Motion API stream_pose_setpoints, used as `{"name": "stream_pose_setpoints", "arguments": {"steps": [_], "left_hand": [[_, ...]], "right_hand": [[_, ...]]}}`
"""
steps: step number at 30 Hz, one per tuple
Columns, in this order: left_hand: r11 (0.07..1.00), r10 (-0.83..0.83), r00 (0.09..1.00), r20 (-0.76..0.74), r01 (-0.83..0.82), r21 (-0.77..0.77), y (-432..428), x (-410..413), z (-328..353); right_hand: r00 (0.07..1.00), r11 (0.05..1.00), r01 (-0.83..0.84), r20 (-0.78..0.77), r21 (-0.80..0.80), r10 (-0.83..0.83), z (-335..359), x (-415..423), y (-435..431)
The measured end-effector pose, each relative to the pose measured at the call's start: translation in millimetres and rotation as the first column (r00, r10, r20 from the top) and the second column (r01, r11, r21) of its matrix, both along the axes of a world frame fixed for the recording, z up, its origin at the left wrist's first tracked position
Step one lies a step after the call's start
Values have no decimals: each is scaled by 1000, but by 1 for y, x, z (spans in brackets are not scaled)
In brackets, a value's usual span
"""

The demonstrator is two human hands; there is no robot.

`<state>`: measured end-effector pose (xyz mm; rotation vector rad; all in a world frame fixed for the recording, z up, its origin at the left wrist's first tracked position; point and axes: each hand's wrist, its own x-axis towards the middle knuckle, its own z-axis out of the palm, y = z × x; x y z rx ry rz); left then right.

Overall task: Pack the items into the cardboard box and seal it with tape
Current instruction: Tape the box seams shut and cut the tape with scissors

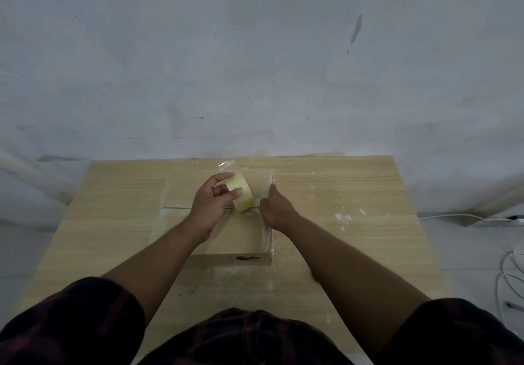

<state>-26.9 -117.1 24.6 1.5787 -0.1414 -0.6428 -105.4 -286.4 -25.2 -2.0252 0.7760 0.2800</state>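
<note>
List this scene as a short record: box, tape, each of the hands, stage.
box: cardboard box, flaps closed, on wooden table
tape: tape roll on edge above the top seam; clear strip runs to the right edge
left: left hand grips the tape roll
right: right hand on the strip at the box's right edge; grip unclear
stage: sealing underway

box (241, 231) contents – hidden, flaps closed | front print (247, 258) – unreadable, too small | cable (500, 268) cut off R edge
</note>
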Motion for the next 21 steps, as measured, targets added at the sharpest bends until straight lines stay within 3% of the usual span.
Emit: {"name": "stream_pose_setpoints", "arguments": {"steps": [5,10,14,21], "left_hand": [[1000,13,1000,-29,-13,-10,-5,7,-1],[999,31,998,-46,-32,-27,-6,11,-2],[999,23,998,-58,-26,-44,-5,11,-3],[997,35,995,-96,-41,-67,-9,9,-1]], "right_hand": [[999,994,-50,-4,-92,50,-6,5,-6],[989,959,-36,124,-282,74,-16,-4,4],[988,986,-38,141,-164,62,-21,1,2],[994,993,-100,40,-67,103,-13,14,-15]]}}
